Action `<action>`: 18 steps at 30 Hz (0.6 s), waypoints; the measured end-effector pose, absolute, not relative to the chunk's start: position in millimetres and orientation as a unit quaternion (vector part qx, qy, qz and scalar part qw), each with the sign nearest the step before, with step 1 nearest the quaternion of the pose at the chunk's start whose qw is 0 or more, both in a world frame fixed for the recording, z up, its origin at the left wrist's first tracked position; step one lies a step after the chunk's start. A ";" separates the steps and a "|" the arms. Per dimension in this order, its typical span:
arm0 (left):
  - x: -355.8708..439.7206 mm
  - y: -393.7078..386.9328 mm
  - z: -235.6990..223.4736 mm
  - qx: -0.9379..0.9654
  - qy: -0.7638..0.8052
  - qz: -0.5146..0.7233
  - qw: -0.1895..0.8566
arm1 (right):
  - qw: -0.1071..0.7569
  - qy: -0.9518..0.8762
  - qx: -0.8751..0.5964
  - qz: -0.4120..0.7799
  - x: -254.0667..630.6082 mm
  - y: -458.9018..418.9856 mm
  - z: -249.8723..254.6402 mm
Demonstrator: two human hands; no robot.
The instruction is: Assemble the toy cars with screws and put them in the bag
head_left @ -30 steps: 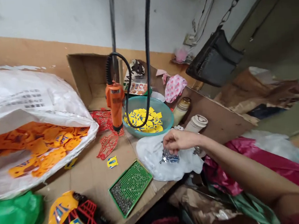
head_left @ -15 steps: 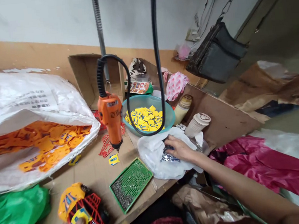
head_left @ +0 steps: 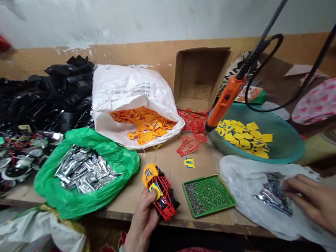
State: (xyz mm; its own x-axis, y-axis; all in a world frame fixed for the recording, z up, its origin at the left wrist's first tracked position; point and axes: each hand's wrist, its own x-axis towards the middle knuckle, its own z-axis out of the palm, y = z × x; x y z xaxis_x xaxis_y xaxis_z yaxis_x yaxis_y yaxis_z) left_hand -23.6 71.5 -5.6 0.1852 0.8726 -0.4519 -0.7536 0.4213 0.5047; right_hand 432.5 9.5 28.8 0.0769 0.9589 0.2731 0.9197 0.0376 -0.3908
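Observation:
My left hand (head_left: 147, 212) grips a toy car (head_left: 161, 191) above the front of the table. The car has an orange hood, a red cage frame, dark wheels and a yellow panel under my thumb. At the right, my right hand (head_left: 312, 197) is at the mouth of a white plastic bag (head_left: 240, 178), its fingers bent together against shiny silver parts (head_left: 274, 195). Blur hides what is between those fingertips. An orange electric screwdriver (head_left: 224, 101) hangs tilted over the table. Between my hands lies a green tray (head_left: 211, 196) of small screws.
A teal basin (head_left: 287, 143) holds yellow panels. One yellow panel (head_left: 189, 162) and red frames (head_left: 189, 145) lie on the cardboard. Leftward are a white sack (head_left: 131, 82) of orange hoods, a green bag (head_left: 124, 161) of silver parts and piled black parts (head_left: 67, 87).
My view has swung left, bringing the green bag's silver parts and the black pile into sight. The screwdriver now hangs at a slant. My left hand still holds the car; my right stays at the white bag.

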 end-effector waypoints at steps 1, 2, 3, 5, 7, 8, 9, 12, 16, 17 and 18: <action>-22.2 70.6 -4.6 0.081 0.350 0.529 0.769 | 0.256 -0.662 -0.700 0.075 420.4 6.9 41.1; -20.4 70.1 -3.5 0.079 0.346 0.528 0.772 | 0.284 -0.633 -0.713 0.101 403.3 5.9 53.0; -18.1 69.8 -2.5 0.075 0.343 0.528 0.774 | 0.316 -0.599 -0.723 0.135 381.6 6.8 63.3; -13.0 69.8 0.0 0.076 0.340 0.525 0.777 | 0.407 -0.524 -0.717 0.211 327.8 14.9 76.6; -8.1 69.1 3.4 0.091 0.343 0.517 0.779 | 0.491 -0.474 -0.675 0.280 268.5 30.2 78.3; -6.4 68.2 5.4 0.102 0.346 0.516 0.777 | 0.534 -0.460 -0.640 0.305 240.5 39.2 75.4; -5.2 66.9 7.4 0.114 0.350 0.518 0.772 | 0.565 -0.450 -0.606 0.334 215.1 48.3 70.9; -5.7 61.7 13.2 0.145 0.363 0.539 0.746 | 0.601 -0.428 -0.525 0.424 160.5 69.3 54.4; -9.5 57.7 16.3 0.168 0.365 0.557 0.727 | 0.587 -0.424 -0.489 0.485 134.6 78.3 38.2; -9.9 57.7 16.3 0.168 0.366 0.560 0.724 | 0.578 -0.430 -0.491 0.490 133.3 78.6 35.8; -10.0 58.0 16.2 0.167 0.367 0.562 0.722 | 0.568 -0.436 -0.494 0.494 133.1 78.8 33.9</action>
